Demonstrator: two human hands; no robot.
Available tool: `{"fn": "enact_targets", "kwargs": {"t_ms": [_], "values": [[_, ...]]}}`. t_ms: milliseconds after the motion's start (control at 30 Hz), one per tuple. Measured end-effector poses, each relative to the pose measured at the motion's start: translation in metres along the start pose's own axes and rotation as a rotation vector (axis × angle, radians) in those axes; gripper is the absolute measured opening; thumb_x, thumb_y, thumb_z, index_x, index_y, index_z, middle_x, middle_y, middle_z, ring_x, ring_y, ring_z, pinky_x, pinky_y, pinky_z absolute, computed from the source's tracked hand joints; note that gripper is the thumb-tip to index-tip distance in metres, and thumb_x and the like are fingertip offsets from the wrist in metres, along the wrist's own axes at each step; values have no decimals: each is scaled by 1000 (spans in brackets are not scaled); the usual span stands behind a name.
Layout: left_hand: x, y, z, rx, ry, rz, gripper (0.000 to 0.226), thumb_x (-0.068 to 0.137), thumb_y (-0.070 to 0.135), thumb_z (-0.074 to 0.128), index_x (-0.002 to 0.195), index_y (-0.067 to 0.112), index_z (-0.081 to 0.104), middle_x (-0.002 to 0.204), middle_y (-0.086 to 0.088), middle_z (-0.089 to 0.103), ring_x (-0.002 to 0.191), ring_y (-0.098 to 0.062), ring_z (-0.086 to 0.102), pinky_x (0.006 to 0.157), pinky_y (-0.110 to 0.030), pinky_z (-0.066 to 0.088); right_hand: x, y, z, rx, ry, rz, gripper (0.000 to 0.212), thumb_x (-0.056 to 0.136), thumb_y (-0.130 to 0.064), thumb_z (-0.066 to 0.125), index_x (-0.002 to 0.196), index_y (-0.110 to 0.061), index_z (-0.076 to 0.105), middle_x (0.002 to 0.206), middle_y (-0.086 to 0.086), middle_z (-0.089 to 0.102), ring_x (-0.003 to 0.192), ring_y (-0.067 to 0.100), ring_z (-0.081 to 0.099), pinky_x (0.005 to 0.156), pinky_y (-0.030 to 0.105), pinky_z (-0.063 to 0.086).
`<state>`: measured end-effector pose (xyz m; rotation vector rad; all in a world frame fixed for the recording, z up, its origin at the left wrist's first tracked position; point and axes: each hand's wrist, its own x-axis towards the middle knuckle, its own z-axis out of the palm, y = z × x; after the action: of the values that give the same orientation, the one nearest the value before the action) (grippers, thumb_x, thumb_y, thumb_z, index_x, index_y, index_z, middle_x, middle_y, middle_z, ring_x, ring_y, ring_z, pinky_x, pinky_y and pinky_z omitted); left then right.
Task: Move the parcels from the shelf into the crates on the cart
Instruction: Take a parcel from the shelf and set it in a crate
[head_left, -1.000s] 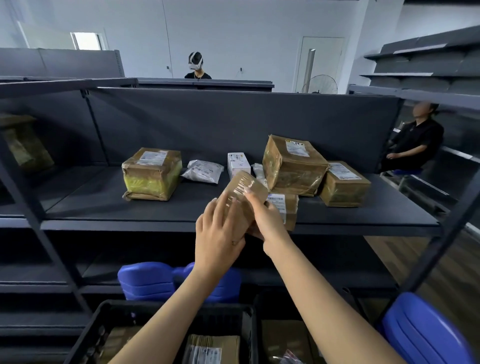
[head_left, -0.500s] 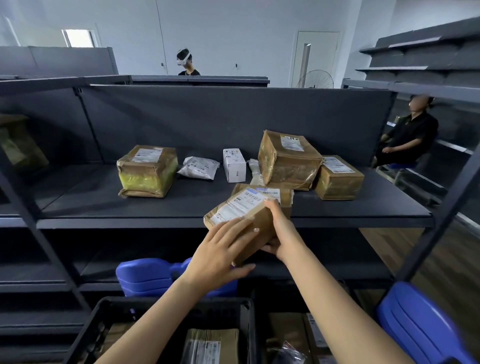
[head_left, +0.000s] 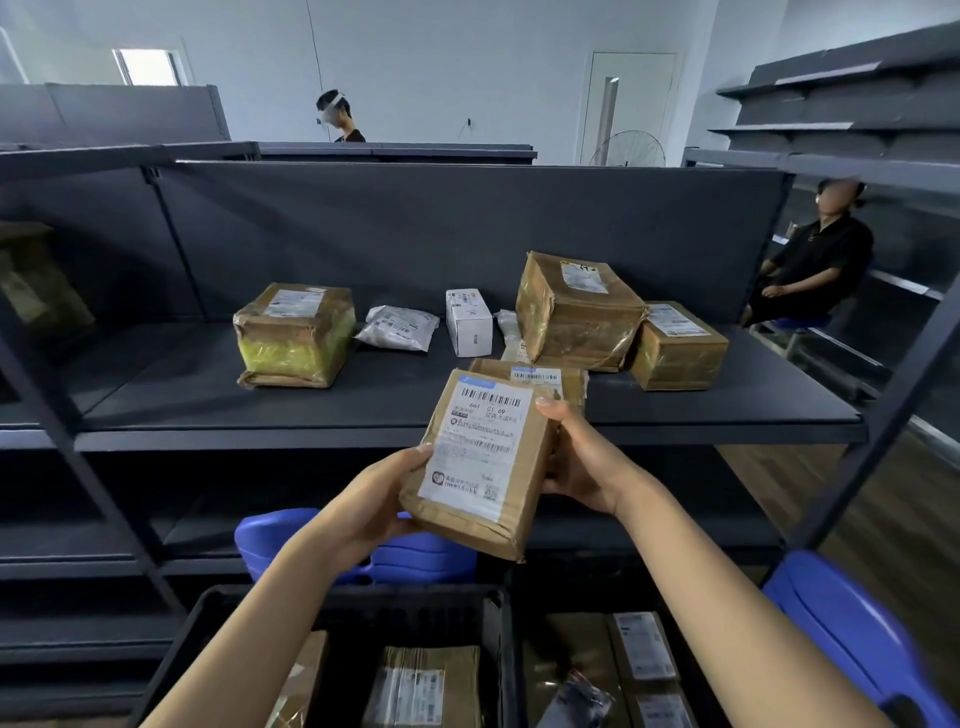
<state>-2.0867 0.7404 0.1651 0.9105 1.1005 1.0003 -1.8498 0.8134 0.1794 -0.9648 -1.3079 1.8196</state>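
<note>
Both hands clamp the parcel: left hand at its 7 o'clock corner, right hand at 3 o'clock, above the crates. Stiff, probably light cardboard; side edges suit holding.

Four brown boxes up on the shelf: yellow-taped box, big box, right-hand box, front box. One white box. Two poly bags: grey bag, half-hidden bag. One held parcel. Two crates below: left crate, right crate. Two onlookers: standing person, seated person.
</note>
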Motion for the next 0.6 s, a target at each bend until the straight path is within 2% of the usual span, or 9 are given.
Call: {"fn": "enact_targets", "kwargs": {"t_ms": [100,200,300,367,467,600], "values": [[0,-6,6,-40,42,113,35,84,42,62,106,17,74,111,-10,72,86,-18,72,67,-30,59,-1,3,3,-18,92,-45,73,62,-68,69,123,-28,59,108,1,73,94,17,71,74,35,56],[0,-12,14,-74,149,207,29,84,40,65,103,21,75,108,-9,73,87,-19,71,72,-33,55,-5,16,9,-52,170,-151,68,70,-63,68,127,-27,56,114,-2,71,105,15,67,87,34,51],[2,-15,24,-134,250,274,27,91,34,61,111,19,71,101,-3,75,79,-13,70,66,-28,54,-15,36,19,-33,202,-196,67,73,-53,63,133,-24,52,121,-3,68,112,11,63,94,31,49],[2,-18,31,-164,272,331,25,92,29,60,114,21,69,100,-1,76,80,-10,72,60,-23,54,-21,51,27,-35,220,-210,60,79,-46,63,134,-25,51,116,-9,69,109,6,64,92,26,49],[0,-23,42,-235,279,393,24,94,21,58,116,19,67,102,-3,75,82,-10,72,58,-18,53,-28,66,36,-48,229,-283,51,73,-48,65,121,-33,56,105,-19,71,101,-2,65,79,16,52],[-2,-29,53,-226,287,424,32,95,19,56,125,11,62,113,-7,72,91,-9,70,68,-19,54,-35,74,41,-9,284,-381,50,77,-38,65,124,-23,59,116,-5,70,111,11,64,91,26,51]]}}
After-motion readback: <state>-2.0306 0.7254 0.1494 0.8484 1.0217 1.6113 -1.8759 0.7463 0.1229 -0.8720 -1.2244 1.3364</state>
